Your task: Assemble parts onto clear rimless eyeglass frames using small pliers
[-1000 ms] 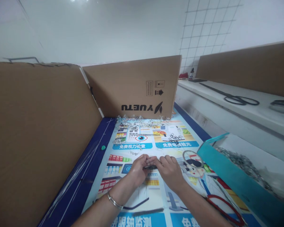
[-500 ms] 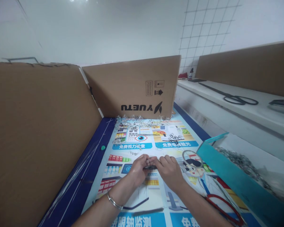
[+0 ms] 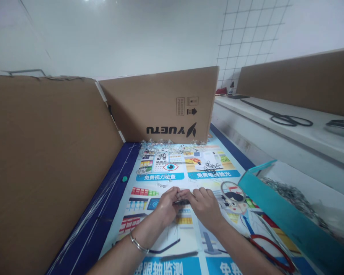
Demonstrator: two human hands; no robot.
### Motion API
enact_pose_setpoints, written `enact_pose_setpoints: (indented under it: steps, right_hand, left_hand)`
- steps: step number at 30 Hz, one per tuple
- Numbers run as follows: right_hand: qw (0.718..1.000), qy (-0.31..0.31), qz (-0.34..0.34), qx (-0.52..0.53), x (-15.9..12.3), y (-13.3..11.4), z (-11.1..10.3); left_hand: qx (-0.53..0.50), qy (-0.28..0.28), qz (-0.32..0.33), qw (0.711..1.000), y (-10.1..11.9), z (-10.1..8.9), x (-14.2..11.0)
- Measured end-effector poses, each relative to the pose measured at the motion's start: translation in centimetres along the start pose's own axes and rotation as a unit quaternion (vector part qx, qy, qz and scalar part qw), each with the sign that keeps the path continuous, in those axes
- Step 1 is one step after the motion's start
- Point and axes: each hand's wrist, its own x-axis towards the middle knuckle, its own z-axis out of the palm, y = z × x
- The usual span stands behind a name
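Note:
My left hand [image 3: 167,206] and my right hand [image 3: 205,209] meet over the printed sheet [image 3: 157,225], fingers closed and fingertips almost touching. Between them is a small dark, thin piece [image 3: 183,202], pinched from both sides. Fingers cover most of it, so its kind is unclear. A silver bracelet [image 3: 139,244] circles my left wrist. Beyond the hands lie several thin black loops [image 3: 211,168] and a scatter of small clear pieces [image 3: 172,147]. One short row of clear bits [image 3: 162,186] rests just past my left fingertips.
A teal box [image 3: 286,206] at the right holds a heap of small metallic-looking pieces [image 3: 292,194]. Red-handled scissors [image 3: 271,250] lie near my right forearm. Black scissors [image 3: 286,119] rest on the white ledge [image 3: 263,110]. Cardboard panels [image 3: 166,103] stand behind and left.
Both hands stay in nearly the same place, still pinching the small dark piece. The fingertips have shifted only slightly.

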Motion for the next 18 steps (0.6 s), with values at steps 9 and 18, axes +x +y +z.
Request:
enact_pose_setpoints:
  steps: [9, 18]
  right_hand:
    - [1.000, 0.000, -0.005, 0.001, 0.05, 0.01, -0.12]
    - [1.000, -0.003, -0.007, -0.004, 0.00, -0.04, -0.10]
  left_hand:
    - [-0.008, -0.016, 0.010, 1.000, -0.21, -0.23, 0.20]
    - [-0.006, 0.009, -0.006, 1.000, 0.04, -0.22, 0.14]
